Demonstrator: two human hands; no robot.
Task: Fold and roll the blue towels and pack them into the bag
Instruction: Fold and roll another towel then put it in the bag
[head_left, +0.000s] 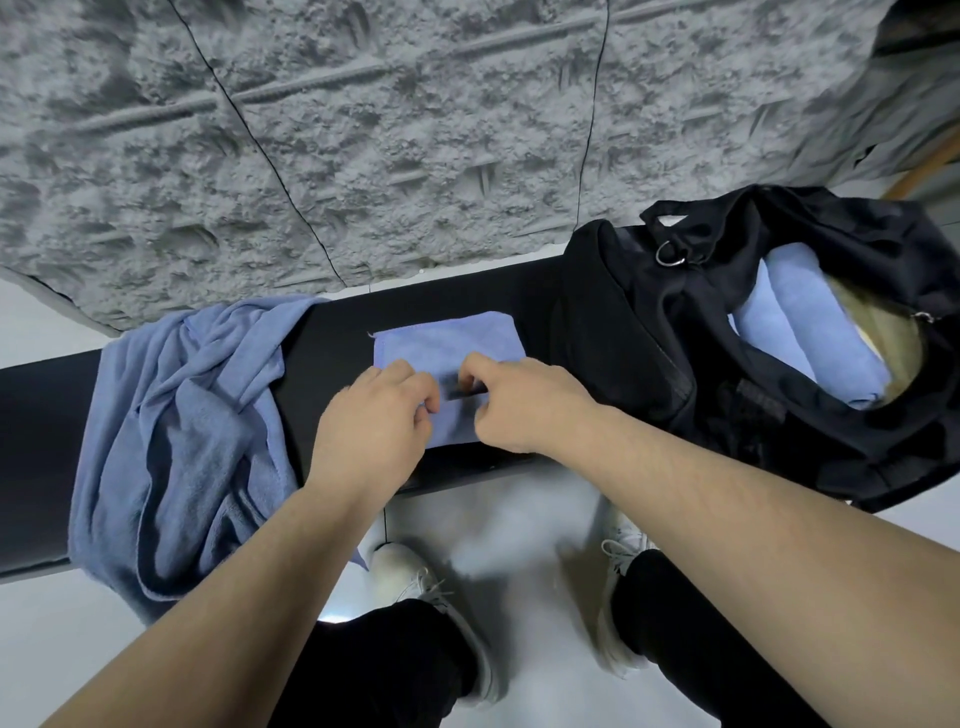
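Head view, reading from left to right. A pile of loose blue towels (176, 441) lies crumpled on the left part of the black bench (41, 441), with one edge hanging over the near side. Just right of the pile, a folded blue towel (447, 338) lies flat on the bench surface, its far edge straight and its near portion under both hands.

Left hand (374, 421): positioned on the near left part of the folded towel, fingers curled, pinching the cloth at its near edge. Right hand (511, 405): positioned beside the left hand on the near right part of the same towel, fingers curled, pinching the cloth. The two hands are close together but not touching. A raised lip of cloth shows between them.

Right of the folded towel, a black bag (649, 364) rests on the bench with its mouth open. Two rolled blue towels (810, 332) lie side by side inside the opening. A metal ring (670, 254) hangs at the bag's far rim.

Behind the bench stands a rough grey wall (363, 130). Below the bench, two white shoes (415, 577) and black trouser legs stand on a pale floor (519, 514).
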